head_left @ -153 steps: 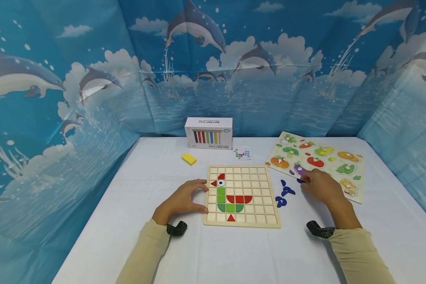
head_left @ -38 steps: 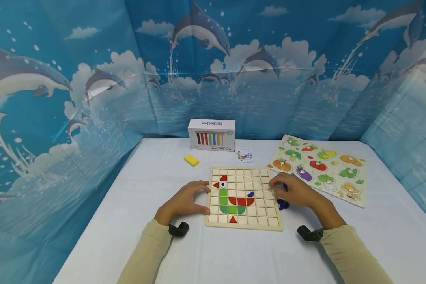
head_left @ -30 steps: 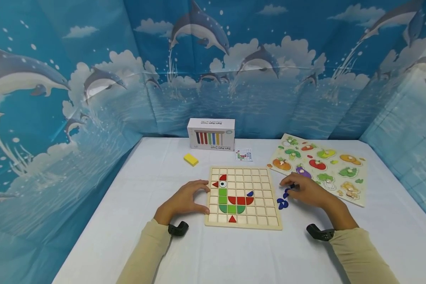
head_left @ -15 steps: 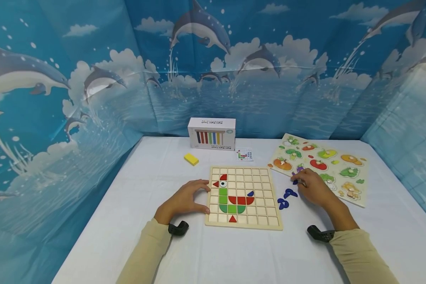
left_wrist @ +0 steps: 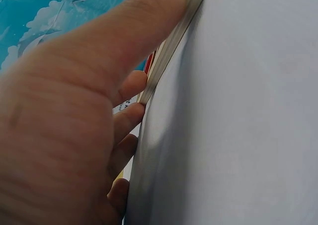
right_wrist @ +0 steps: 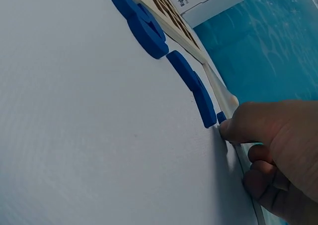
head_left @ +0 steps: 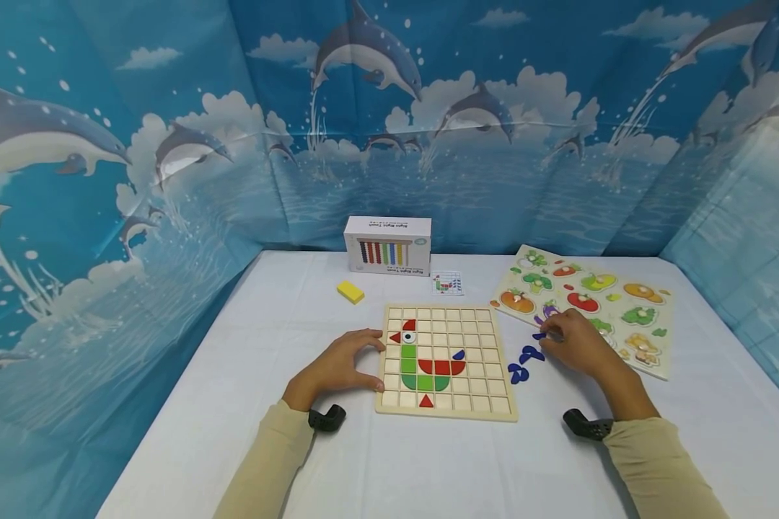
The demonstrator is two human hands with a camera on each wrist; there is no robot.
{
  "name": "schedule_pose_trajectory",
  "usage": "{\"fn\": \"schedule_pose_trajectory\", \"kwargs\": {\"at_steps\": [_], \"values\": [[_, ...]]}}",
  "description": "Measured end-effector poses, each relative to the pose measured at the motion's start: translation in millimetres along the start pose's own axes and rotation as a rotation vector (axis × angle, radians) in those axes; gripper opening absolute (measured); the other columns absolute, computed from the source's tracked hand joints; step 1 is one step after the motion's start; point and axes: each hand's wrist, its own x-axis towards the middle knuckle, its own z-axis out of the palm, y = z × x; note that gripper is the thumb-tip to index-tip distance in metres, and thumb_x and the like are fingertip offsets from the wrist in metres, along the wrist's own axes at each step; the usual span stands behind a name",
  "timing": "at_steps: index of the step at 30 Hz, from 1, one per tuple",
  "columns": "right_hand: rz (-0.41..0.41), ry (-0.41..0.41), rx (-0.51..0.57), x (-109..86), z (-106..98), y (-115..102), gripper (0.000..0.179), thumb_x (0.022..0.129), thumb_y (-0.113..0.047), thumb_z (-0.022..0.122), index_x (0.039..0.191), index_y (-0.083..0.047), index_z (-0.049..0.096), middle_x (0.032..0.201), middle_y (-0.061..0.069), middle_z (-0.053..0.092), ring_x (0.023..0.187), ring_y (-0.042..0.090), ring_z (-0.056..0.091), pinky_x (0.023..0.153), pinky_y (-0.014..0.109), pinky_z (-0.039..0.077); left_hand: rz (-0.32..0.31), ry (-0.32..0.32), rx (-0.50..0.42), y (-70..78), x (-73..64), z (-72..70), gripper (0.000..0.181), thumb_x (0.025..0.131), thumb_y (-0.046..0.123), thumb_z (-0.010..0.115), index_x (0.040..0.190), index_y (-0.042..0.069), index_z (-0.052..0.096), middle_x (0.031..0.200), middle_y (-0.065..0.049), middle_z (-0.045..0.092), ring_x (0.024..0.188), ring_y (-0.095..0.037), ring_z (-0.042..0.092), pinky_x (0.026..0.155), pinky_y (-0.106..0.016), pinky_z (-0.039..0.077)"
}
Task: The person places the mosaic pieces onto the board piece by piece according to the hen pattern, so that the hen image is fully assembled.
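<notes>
We find the left hand [head_left: 333, 369] with thumb and fingers spread, touching the left rim of the grid board [head_left: 444, 414], which lies flat between the two hands. The right hand [head_left: 581, 346] has its fingers bent, with the thumb tip at a small blue piece [right_wrist: 221, 116]; we cannot tell whether it is pinched. To the left of that hand, and nearer the person, we record loose blue pieces [head_left: 524, 374], just beside the board. On the board, to the right of the left hand, we note green squares [head_left: 408, 365], red shapes [head_left: 441, 367] and one seated blue wedge [head_left: 459, 355]. A vegetable puzzle [head_left: 660, 359] lies beyond the right hand and to its right. Well ahead of the left hand we log a yellow block [head_left: 350, 292] and, farther off, a white box [head_left: 389, 249].
</notes>
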Motion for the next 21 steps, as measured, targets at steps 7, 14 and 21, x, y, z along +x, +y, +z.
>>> {"fn": "schedule_pose_trajectory", "kwargs": {"at_steps": [7, 14, 21], "values": [[-0.017, 0.009, 0.002, 0.8, 2.1, 5.3, 0.008, 0.088, -0.007, 0.074, 0.096, -0.005, 0.072, 0.101, 0.016, 0.057, 0.094, 0.034, 0.055, 0.092, 0.059, 0.050, -0.005, -0.002, 0.005, 1.3, 0.0, 0.5, 0.068, 0.072, 0.053, 0.089, 0.128, 0.026, 0.062, 0.154, 0.007, 0.045, 0.146, -0.019, 0.031, 0.118, -0.044, 0.027], [-0.089, 0.020, -0.030, 1.5, 3.8, 3.2, 0.008, 0.085, -0.008, 0.075, 0.092, -0.007, 0.071, 0.098, 0.013, 0.056, 0.090, 0.031, 0.053, 0.084, 0.054, 0.052, 0.010, 0.003, -0.001, 0.2, 0.2, 0.9, 0.067, 0.072, 0.054, 0.088, 0.127, 0.025, 0.062, 0.153, 0.006, 0.045, 0.146, -0.020, 0.032, 0.118, -0.045, 0.027], [-0.116, 0.005, -0.043, 3.6, 3.6, -2.7, 0.008, 0.084, -0.008, 0.075, 0.092, -0.008, 0.071, 0.099, 0.012, 0.056, 0.091, 0.030, 0.054, 0.086, 0.054, 0.053, 0.010, 0.005, -0.004, 0.6, 0.3, 0.5, 0.066, 0.072, 0.053, 0.088, 0.126, 0.026, 0.062, 0.153, 0.007, 0.045, 0.146, -0.020, 0.032, 0.118, -0.045, 0.026]]}}
